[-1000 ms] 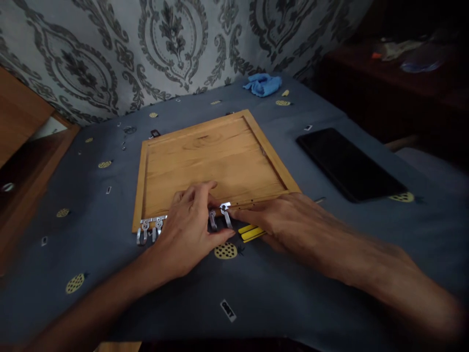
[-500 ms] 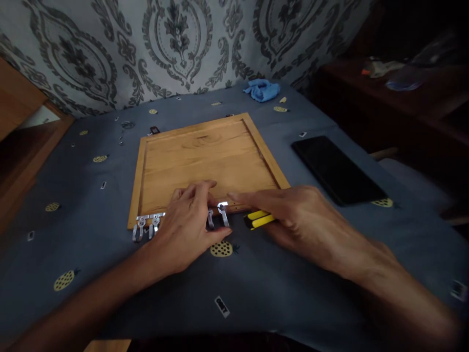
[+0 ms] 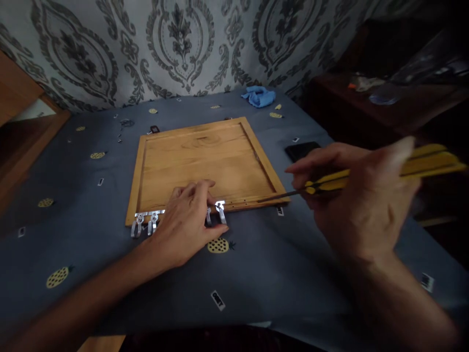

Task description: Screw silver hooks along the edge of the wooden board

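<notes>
A framed wooden board (image 3: 194,161) lies on the cloth. Along its near edge runs a metal hook rail (image 3: 140,218), its silver hooks pointing toward me. My left hand (image 3: 185,220) covers the middle of the rail and grips it against the board, fingers on the wood and thumb by the right-hand hooks. A screwdriver (image 3: 331,182) with a yellow and black handle is held in my right hand (image 3: 362,200). Its thin shaft points left, the tip near the board's near edge, right of the rail. Whether the tip touches the wood I cannot tell. Small dark holes show in that edge.
A black phone (image 3: 302,149) lies right of the board, partly hidden by my right hand. At the back are a blue crumpled cloth (image 3: 259,97) and a small dark clasp (image 3: 154,129) by the board's far edge. Wooden furniture (image 3: 22,98) stands at the left.
My right hand has moved right and lifted off the rail's right end. The screwdriver has turned in it, so its shaft now shows pointing left. My left hand stays on the rail.
</notes>
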The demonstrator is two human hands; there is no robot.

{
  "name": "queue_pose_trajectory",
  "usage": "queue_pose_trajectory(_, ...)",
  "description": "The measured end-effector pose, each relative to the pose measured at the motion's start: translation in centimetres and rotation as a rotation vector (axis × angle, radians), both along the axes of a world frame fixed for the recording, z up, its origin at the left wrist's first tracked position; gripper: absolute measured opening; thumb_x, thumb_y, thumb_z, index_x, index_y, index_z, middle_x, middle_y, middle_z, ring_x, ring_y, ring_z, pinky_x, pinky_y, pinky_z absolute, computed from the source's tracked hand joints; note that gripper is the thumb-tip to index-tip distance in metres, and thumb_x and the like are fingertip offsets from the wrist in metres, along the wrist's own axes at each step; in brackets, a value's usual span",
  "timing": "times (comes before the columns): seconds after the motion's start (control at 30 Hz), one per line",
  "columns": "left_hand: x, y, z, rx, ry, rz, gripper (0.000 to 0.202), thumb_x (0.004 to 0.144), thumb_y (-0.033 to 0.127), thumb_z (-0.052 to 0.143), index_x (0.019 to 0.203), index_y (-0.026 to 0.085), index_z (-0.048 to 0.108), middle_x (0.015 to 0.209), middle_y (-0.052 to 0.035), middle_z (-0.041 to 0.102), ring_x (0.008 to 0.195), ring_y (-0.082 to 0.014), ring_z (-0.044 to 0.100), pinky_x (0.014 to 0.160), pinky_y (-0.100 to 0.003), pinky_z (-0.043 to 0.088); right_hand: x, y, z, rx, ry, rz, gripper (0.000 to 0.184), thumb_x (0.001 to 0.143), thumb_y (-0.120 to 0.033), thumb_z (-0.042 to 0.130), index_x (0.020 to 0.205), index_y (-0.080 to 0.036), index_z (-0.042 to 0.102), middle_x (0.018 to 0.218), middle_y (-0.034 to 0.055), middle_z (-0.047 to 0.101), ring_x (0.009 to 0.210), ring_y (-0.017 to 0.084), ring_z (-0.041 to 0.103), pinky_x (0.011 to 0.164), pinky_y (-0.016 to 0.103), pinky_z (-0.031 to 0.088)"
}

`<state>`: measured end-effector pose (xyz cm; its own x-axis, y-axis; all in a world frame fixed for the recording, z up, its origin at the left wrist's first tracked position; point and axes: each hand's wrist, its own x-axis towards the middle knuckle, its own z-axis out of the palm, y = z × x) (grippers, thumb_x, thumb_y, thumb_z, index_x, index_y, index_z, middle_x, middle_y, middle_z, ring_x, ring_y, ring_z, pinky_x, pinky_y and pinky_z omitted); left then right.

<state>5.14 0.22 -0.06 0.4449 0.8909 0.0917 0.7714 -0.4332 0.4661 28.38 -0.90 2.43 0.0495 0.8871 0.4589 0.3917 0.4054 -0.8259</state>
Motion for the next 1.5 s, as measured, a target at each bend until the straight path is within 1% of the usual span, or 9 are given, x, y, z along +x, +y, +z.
queue_pose_trajectory(0.17,-0.1,-0.1,-0.2,0.015,-0.008,-0.008,0.069,0.073,0.025,0.083,0.127,0.017,0.041,0.107,-0.0076,0.071,0.109,-0.0330,0.063,0.095,-0.050,0.046,-1.1,1.3,2.3,-0.024,0.121,0.026,0.017,0.090,-0.039,0.062,0.090,-0.024,0.070,0.080,0.0032,0.068,0.070,0.016,0.067,0.063,0.031,0.054)
queue_pose_trajectory(0.3,-0.1,-0.1,-0.3,0.009,-0.006,-0.002,0.069,0.073,0.026,0.083,0.127,0.017,0.041,0.107,-0.0081,0.071,0.111,-0.0343,0.061,0.096,-0.051,0.045,-2.8,1.7,4.6,-0.061,0.360,0.070,0.011,0.086,-0.023,0.061,0.076,-0.022,0.063,0.079,0.0004,0.064,0.062,0.011,0.061,0.065,0.030,0.052)
queue_pose_trajectory(0.37,-0.1,-0.1,-0.3,0.016,-0.009,-0.005,0.068,0.074,0.026,0.083,0.126,0.016,0.041,0.107,-0.0087,0.071,0.111,-0.0344,0.061,0.096,-0.051,0.045,-3.5,1.7,4.9,-0.068,0.427,0.091,0.008,0.084,-0.016,0.060,0.078,-0.022,0.061,0.083,0.0005,0.066,0.065,0.011,0.062,0.070,0.031,0.054)
queue_pose_trajectory(0.47,-0.1,-0.1,-0.3,0.030,-0.021,-0.016,0.066,0.074,0.025,0.082,0.125,0.017,0.041,0.106,-0.0080,0.071,0.111,-0.0337,0.062,0.096,-0.050,0.045,-4.3,1.6,3.5,-0.064,0.461,0.169,0.007,0.087,-0.015,0.057,0.091,-0.021,0.056,0.085,0.0007,0.070,0.064,0.012,0.066,0.065,0.030,0.054)
queue_pose_trajectory(0.6,-0.2,-0.2,-0.5,0.035,-0.022,-0.016,0.064,0.074,0.026,0.083,0.123,0.019,0.042,0.109,-0.0083,0.070,0.112,-0.0336,0.062,0.096,-0.049,0.045,-4.7,1.7,0.2,-0.144,0.512,0.202,0.018,0.094,-0.033,0.061,0.100,-0.022,0.049,0.075,-0.0039,0.070,0.046,0.009,0.059,0.046,0.022,0.046)
queue_pose_trajectory(0.7,-0.2,-0.2,-0.6,0.038,-0.018,-0.005,0.065,0.073,0.026,0.083,0.123,0.019,0.041,0.108,-0.0075,0.070,0.109,-0.0330,0.062,0.095,-0.049,0.045,-4.7,1.9,-1.1,-0.153,0.520,0.196,0.028,0.091,-0.043,0.066,0.100,-0.022,0.049,0.072,-0.0046,0.069,0.043,0.008,0.057,0.042,0.021,0.042)
queue_pose_trajectory(1.0,-0.1,-0.1,-0.5,0.046,-0.011,-0.014,0.062,0.073,0.026,0.083,0.120,0.018,0.044,0.111,-0.0082,0.069,0.108,-0.0324,0.063,0.095,-0.049,0.046,-4.9,1.7,-1.7,-0.141,0.427,0.255,0.027,0.090,-0.045,0.068,0.096,-0.023,0.053,0.071,-0.0046,0.066,0.044,0.008,0.059,0.041,0.021,0.044)
queue_pose_trajectory(1.23,-0.1,-0.1,-0.6,0.062,-0.011,-0.007,0.063,0.073,0.026,0.084,0.121,0.019,0.044,0.109,-0.0069,0.069,0.107,-0.0313,0.063,0.095,-0.049,0.046,-5.0,1.9,-2.1,-0.192,0.358,0.235,0.030,0.090,-0.047,0.067,0.099,-0.021,0.054,0.072,-0.0033,0.068,0.048,0.008,0.061,0.043,0.020,0.047)
queue_pose_trajectory(1.5,-0.1,-0.2,-0.6,0.045,-0.005,-0.005,0.066,0.073,0.027,0.084,0.124,0.019,0.043,0.107,-0.0057,0.069,0.108,-0.0314,0.062,0.096,-0.049,0.045,-5.0,1.8,-2.1,-0.136,0.369,0.180,0.029,0.089,-0.047,0.069,0.097,-0.022,0.054,0.073,-0.0036,0.069,0.047,0.008,0.062,0.043,0.021,0.050)
